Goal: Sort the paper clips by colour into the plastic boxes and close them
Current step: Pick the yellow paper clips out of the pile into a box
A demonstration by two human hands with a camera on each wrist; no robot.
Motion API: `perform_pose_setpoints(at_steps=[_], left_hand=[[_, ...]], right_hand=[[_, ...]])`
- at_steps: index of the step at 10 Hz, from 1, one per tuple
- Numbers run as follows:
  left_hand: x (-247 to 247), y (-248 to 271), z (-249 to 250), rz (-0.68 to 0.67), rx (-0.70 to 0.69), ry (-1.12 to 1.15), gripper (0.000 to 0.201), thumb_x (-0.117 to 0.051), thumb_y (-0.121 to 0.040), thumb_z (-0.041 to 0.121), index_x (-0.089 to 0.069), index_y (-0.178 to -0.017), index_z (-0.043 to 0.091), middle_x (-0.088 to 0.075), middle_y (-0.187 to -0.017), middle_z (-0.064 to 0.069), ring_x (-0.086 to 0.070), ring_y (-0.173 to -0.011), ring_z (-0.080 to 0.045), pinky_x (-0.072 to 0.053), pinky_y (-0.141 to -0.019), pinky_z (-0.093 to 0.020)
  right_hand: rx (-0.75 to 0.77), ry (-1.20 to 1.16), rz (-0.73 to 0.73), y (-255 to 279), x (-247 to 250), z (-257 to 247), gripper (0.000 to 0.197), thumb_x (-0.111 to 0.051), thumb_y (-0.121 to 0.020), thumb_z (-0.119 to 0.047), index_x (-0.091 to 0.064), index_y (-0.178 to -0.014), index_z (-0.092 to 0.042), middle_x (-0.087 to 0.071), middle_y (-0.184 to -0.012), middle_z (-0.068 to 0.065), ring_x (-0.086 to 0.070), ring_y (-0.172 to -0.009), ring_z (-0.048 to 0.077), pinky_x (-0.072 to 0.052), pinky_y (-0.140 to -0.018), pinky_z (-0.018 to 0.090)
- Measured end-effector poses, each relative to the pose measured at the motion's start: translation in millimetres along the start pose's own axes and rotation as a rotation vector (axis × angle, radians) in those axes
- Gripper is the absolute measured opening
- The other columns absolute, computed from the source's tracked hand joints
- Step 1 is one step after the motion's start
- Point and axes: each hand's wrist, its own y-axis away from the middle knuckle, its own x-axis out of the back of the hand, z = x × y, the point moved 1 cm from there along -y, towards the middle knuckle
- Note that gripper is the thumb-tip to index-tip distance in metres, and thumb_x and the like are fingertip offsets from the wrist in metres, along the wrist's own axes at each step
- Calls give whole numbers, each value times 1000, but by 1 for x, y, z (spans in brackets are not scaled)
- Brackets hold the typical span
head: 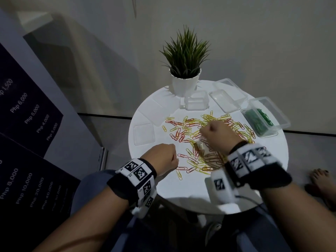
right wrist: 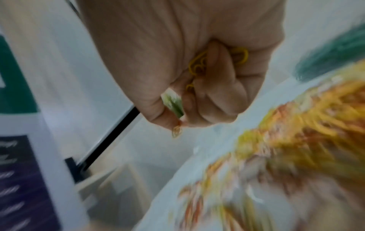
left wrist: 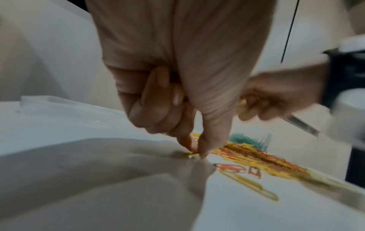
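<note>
Pinching one yellow clip (left wrist: pixel 190 154) against the table (head: pixel 181 188), the left hand (head: pixel 163 158) works at the near left of the red and yellow pile (head: pixel 203 137). Over the pile, the right hand (head: pixel 216 132) is fisted round several yellow clips (right wrist: pixel 198 66). At far right stand three open boxes (head: pixel 196 102); one box (head: pixel 263 117) holds green clips. Three lids (head: pixel 144 133) lie left.
</note>
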Motion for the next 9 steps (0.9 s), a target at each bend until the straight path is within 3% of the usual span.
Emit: perform_pose_setpoints(at_steps=[1,2,3,4,5,6,7,8,9], left_hand=[[1,-2,-3,19,1,-29,13,-48,-92,25,-52,-91,13,-62,-86,-5,-53,-76,-21,-39,-62,-30],[2,-4,-4,17,-4,-30,13,-42,-94,24,-47,-87,13,-58,-79,-4,-50,-70,-20,-37,-60,-30],[10,-7,-8,26,-23,64,18,-37,-96,21,-40,-79,16,-54,-72,-5,-46,-63,-20,-34,-57,-32],[26,-7,-13,28,-89,145,17,-40,-97,24,-42,-81,18,-57,-73,-3,-48,-65,-20,-39,-60,-34],[47,-11,-10,46,-154,183,16,-42,-98,26,-48,-90,14,-58,-74,1,-50,-66,-16,-40,-63,-32],[67,-26,4,73,-198,159,15,-42,-99,25,-47,-92,13,-54,-71,6,-46,-63,-11,-35,-60,-28],[95,-59,30,162,-247,54,18,-38,-101,22,-47,-96,8,-55,-75,-6,-46,-66,-22,-27,-58,-33],[127,-111,67,172,-252,-59,18,-36,-101,16,-48,-105,4,-57,-92,-15,-48,-76,-26,-27,-62,-31],[142,-164,102,67,-236,-194,27,-39,-100,8,-51,-122,0,-58,-120,-17,-56,-107,-32,-40,-81,-34]], right_hand=[[-22,69,225,-43,53,-6,32,-48,-92,-17,-45,-63,-5,-45,-62,10,-41,-60,24,-29,-53,28],[-59,299,269,-91,86,-15,23,-48,-91,-19,-58,-83,-1,-51,-80,20,-49,-76,30,-35,-66,27],[-39,577,162,-140,94,0,27,-52,-93,-28,-62,-104,-5,-59,-115,21,-59,-101,33,-38,-73,29],[-158,628,103,-214,97,39,32,-55,-75,-44,-56,-81,-13,-60,-91,11,-60,-81,31,-51,-80,37],[-177,452,83,-198,96,26,32,-54,-79,-36,-60,-99,-12,-60,-94,13,-60,-90,32,-51,-86,39],[-184,256,113,-166,102,8,37,-47,-93,-15,-54,-127,-1,-56,-127,20,-57,-116,34,-51,-92,39],[-191,104,216,-147,115,7,36,-43,-95,-12,-55,-126,0,-57,-128,21,-58,-115,34,-53,-81,33],[-189,322,271,-112,117,8,36,-39,-95,-9,-54,-127,-1,-53,-134,20,-51,-122,35,-41,-100,36],[-200,500,126,-89,97,16,36,-38,-96,-12,-50,-127,-1,-52,-135,20,-51,-121,33,-40,-97,34]])
